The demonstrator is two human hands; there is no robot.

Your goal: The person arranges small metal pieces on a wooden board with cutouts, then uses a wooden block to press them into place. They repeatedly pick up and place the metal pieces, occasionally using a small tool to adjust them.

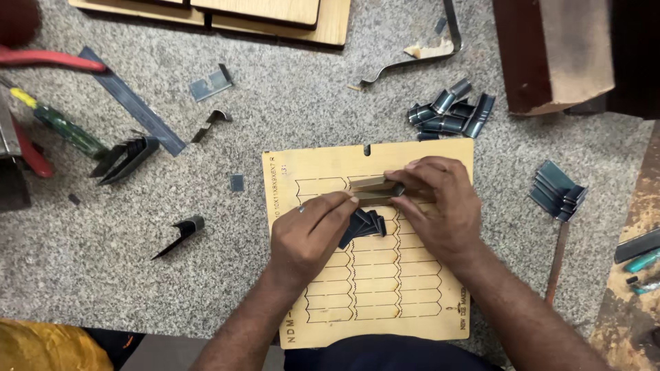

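Head view: we see our left hand point(309, 230) and right hand point(440, 209) over a pale plywood die board with laser-cut slot rows point(440, 154), on the speckled grey bench point(295, 103). Both hands pinch closed on a bent dull metal strip point(378, 189). Small dark steel bent pieces point(364, 225) lie below it. Farther off: pile of dark bent blades point(450, 113).

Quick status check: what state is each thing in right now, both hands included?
Left hand: pinching the metal strip's left end.
Right hand: gripping the strip's right end.
Bent metal strip: held over the board.
Plywood die board: flat on the stone surface, slots cut.
Bundle of bent blades: lying on the board, partly under the left hand.
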